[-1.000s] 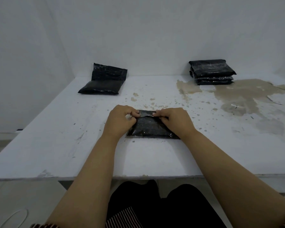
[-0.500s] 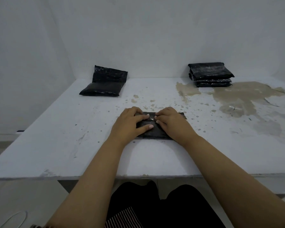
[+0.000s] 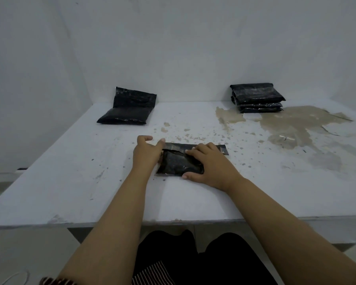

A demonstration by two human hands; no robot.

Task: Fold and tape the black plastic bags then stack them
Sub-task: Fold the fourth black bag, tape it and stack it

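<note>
One white table point(image 3: 74, 182), brown-stained at right, meets white walls point(image 3: 173, 48).

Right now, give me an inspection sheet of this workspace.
Surface: white table, brown stains at the right rear.
Job's things: black bag being folded at the centre; unfolded bag rear left; stack of folded bags rear right.
Clutter: small metal piece on the stain.
Grips: left hand touches the bag's left edge; right hand presses flat on the bag.
Cables: white cord on the floor, lower left.
Surroundings: white walls.
</note>
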